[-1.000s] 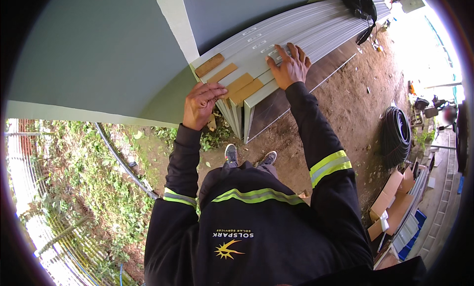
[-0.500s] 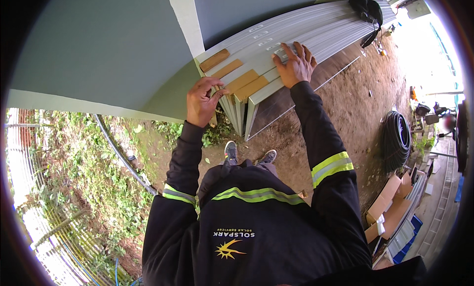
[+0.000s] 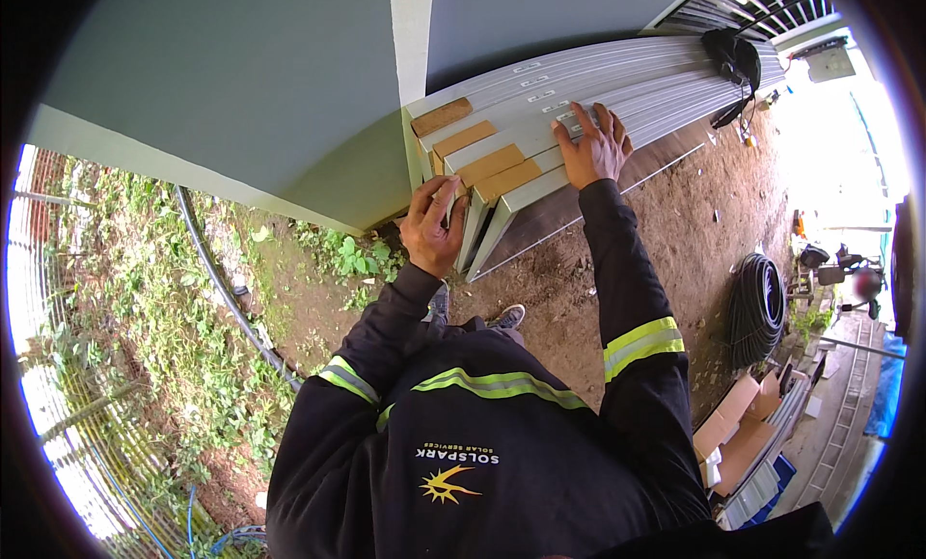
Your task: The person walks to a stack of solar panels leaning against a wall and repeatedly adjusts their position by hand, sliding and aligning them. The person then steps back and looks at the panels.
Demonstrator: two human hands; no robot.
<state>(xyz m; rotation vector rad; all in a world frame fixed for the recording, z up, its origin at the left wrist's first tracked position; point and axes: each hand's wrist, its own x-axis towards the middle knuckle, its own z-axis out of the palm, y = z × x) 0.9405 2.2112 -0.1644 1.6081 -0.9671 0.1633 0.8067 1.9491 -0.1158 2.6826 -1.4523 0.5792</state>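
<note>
Silver-framed panels (image 3: 641,81) stand on edge in a row along the far wall (image 3: 531,19). The left hand (image 3: 434,231) bends its fingers at their left end, beside a cardboard strip (image 3: 490,164), grip indeterminable; the right hand (image 3: 595,159) lies spread across their top edges.

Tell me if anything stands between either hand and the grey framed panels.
Nothing visible blocks the right hand, which rests on the grey framed panels. By the left hand, only brown cardboard pieces cover parts of the near corners. The black bag lies toward the far end, away from both hands.
</note>
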